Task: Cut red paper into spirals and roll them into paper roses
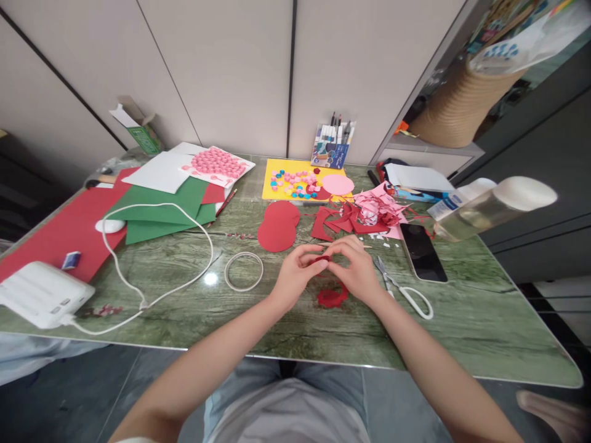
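Both hands meet over the middle of the table. My left hand (pixel 297 271) and my right hand (pixel 353 264) pinch a small dark red paper piece (pixel 322 259) between their fingertips; its exact shape is partly hidden by the fingers. Beneath them on the tabletop lies a bright red paper scrap (pixel 332 298). Just beyond my left hand is a red paper shape (pixel 277 227) made of rounded outlines. To the right of my right hand rest scissors (pixel 409 294) with white handles. A roll of tape (pixel 244 271) lies flat to the left.
Red and pink paper scraps (pixel 369 212) heap behind my hands. A yellow sheet (pixel 270 172) carries small pink and blue pieces. A phone (pixel 423 252) and a clear bottle (pixel 489 212) stand right. Green paper (pixel 161 212) and a white charger (pixel 46 295) with a looped cable are left.
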The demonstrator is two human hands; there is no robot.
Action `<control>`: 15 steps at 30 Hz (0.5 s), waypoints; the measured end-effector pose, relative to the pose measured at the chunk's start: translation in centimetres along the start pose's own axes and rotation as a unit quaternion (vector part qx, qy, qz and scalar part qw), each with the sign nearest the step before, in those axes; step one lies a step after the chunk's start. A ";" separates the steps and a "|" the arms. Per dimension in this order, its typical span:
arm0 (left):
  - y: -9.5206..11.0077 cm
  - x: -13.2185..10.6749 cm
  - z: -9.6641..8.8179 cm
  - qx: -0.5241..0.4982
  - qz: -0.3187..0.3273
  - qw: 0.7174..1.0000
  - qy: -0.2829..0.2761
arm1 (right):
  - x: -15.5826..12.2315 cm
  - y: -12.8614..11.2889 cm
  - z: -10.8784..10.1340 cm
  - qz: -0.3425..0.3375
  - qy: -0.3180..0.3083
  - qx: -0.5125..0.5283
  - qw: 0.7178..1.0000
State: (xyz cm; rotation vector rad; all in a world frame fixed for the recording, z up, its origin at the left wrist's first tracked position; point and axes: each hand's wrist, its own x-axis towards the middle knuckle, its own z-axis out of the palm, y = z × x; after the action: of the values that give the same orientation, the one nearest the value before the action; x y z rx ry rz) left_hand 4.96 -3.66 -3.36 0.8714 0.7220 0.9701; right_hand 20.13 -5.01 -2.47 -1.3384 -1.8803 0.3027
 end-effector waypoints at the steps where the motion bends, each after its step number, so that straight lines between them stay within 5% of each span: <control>1: 0.0 0.0 0.0 -0.002 -0.003 1.000 0.001 | 0.0 0.0 0.0 -0.003 -0.002 -0.001 1.000; 15: -0.1 0.1 -0.2 -0.025 -0.011 0.999 0.016 | -0.1 -0.3 -0.3 -0.037 -0.016 -0.030 0.999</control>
State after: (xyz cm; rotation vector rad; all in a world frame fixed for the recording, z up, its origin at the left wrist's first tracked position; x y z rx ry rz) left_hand 4.81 -3.55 -3.54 0.8036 0.7299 0.9815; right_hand 20.15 -5.26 -2.18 -1.3081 -1.9748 0.2324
